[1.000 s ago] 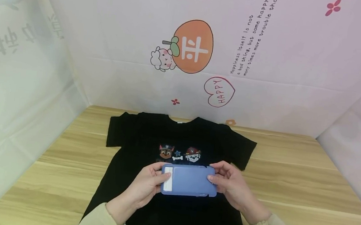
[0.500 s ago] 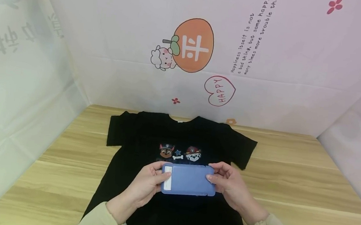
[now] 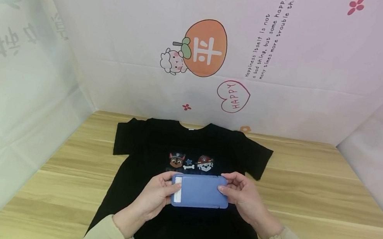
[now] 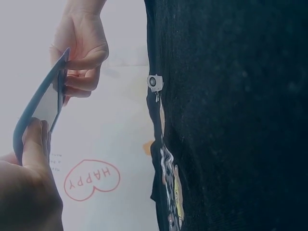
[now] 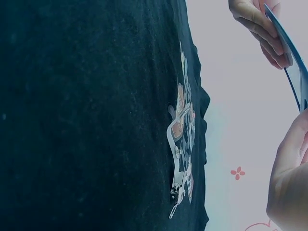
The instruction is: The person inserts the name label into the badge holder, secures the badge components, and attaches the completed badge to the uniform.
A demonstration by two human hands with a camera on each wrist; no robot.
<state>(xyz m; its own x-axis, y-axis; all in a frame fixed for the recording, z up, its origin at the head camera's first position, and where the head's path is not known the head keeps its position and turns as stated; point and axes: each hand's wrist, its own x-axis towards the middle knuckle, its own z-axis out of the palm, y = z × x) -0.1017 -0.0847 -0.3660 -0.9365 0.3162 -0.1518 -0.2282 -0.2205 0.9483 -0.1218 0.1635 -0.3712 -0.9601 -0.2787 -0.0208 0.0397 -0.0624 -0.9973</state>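
Note:
A flat blue rectangular case (image 3: 201, 192) with a white strip at its left end is held level above a black T-shirt (image 3: 187, 228). My left hand (image 3: 157, 194) grips its left end, the thumb lying on the white strip. At the right end my right hand (image 3: 241, 193) pinches it between thumb and fingers. In the left wrist view the case (image 4: 38, 103) is seen edge-on, with a thin gap between two layers. The T-shirt lies spread out, its printed dog faces (image 3: 204, 163) above the case. My hands and the case hide part of the shirt's middle.
A wooden table (image 3: 310, 186) shows on both sides of the shirt. A printed white backdrop (image 3: 301, 107) rises behind it, with side cloths left and right. On the shirt in the right wrist view is a pale strap-like shape (image 5: 173, 154), unclear in kind.
My right hand has shifted slightly left, and the right end of the case has moved in a little with it. My left hand keeps its hold and the shirt is unmoved.

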